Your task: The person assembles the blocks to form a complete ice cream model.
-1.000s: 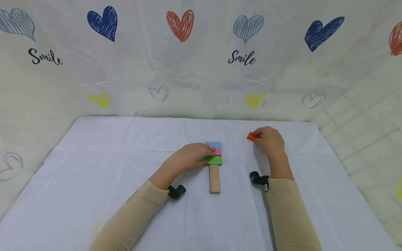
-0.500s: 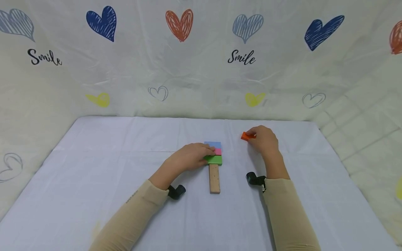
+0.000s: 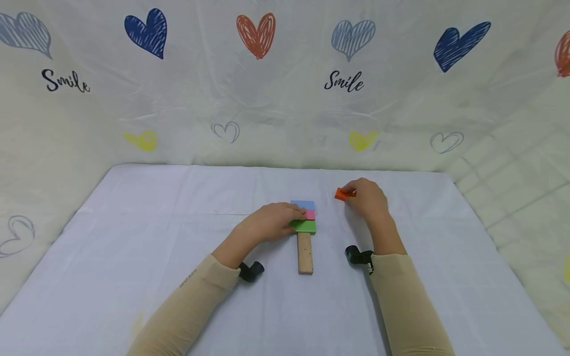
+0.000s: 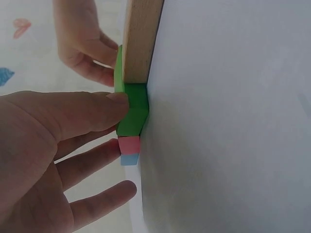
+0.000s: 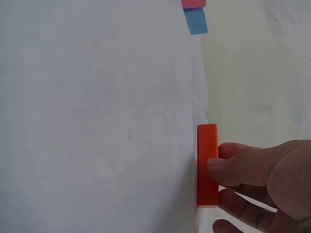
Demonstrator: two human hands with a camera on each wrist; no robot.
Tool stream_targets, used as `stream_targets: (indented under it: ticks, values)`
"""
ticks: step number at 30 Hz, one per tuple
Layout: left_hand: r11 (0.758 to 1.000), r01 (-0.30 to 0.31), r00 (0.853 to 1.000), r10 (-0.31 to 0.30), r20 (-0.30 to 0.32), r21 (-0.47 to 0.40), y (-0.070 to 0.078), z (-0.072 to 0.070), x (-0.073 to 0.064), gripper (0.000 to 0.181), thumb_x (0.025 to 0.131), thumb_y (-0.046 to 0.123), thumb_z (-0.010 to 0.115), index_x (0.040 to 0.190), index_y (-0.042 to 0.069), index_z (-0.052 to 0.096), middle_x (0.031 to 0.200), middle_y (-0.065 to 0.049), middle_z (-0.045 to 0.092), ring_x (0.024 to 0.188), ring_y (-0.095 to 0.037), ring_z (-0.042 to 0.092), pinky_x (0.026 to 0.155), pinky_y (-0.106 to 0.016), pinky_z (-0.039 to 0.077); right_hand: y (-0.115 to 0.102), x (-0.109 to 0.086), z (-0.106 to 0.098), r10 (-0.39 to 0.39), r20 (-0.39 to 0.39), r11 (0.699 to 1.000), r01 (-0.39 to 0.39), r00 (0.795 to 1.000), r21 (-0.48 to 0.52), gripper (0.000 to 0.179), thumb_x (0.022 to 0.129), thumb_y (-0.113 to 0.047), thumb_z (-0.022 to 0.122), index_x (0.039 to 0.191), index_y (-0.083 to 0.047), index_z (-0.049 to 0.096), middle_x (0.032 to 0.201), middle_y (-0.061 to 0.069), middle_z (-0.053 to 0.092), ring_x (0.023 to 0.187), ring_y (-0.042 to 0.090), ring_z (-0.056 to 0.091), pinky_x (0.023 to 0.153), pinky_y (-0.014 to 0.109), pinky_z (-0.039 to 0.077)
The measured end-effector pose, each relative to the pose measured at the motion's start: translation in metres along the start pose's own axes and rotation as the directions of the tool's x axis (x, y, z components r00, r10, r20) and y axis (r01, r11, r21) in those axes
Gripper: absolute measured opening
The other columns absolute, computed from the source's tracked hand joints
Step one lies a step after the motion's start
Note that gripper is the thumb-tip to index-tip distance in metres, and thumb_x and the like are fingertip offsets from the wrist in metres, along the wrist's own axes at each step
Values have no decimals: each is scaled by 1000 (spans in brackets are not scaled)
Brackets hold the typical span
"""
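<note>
A light wooden block (image 3: 305, 253), a green block (image 3: 307, 227), a pink block (image 3: 310, 215) and a blue block (image 3: 302, 204) lie in a row running away from me on the white cloth. My left hand (image 3: 267, 222) rests against the row from the left. In the left wrist view its thumb touches the green block (image 4: 133, 114), and a fairly straight finger meets the pink block (image 4: 129, 144). Right of the row, my right hand (image 3: 368, 199) pinches an orange block (image 3: 340, 194). The right wrist view shows the thumb across the orange block (image 5: 207, 145), fingers behind it.
The table (image 3: 178, 291) has a white cloth over it. Behind it hangs a pale backdrop (image 3: 289, 99) printed with hearts and "Smile". A black wrist camera sits at each sleeve cuff, the left one (image 3: 252, 271) close to the wooden block and the right one (image 3: 356, 255) farther off.
My right hand has moved left with the orange block, bringing it closer to the row. The left hand and the row have stayed put.
</note>
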State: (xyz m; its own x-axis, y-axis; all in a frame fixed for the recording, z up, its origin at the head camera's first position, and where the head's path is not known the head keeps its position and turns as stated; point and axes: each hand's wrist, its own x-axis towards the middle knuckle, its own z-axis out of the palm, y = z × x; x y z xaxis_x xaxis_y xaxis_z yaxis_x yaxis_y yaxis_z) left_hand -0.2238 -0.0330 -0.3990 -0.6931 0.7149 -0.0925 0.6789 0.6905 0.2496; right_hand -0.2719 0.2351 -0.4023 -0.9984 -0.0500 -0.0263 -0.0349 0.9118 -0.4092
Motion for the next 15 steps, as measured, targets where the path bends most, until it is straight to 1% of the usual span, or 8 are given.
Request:
stream_targets:
  ticks: [3,9,15]
  values:
    - [1000,5,1000,-5,1,1,0,0,0,46,96,14,68,141,13,58,145,0,55,134,-18,51,108,-34,45,-3,1,3,3,2,1000,-3,1000,-5,33,90,-6,62,121,-9,72,125,18,64,111,38,57,94,54,48]
    - [1000,0,1000,0,-9,5,-1,1,0,46,95,14,68,140,13,59,143,0,57,132,-18,53,106,-34,46,-7,1,6,1,-2,1000,-1,1000,-9,32,91,-6,62,121,-9,72,123,17,65,108,36,57,91,51,49]
    - [1000,3,1000,-3,-7,2,0,1,0,47,96,14,68,142,13,58,144,-1,57,133,-19,52,107,-35,46,-11,0,5,-15,6,1000,15,1000,1,31,92,-6,62,120,-8,72,124,17,64,110,36,57,94,52,49]
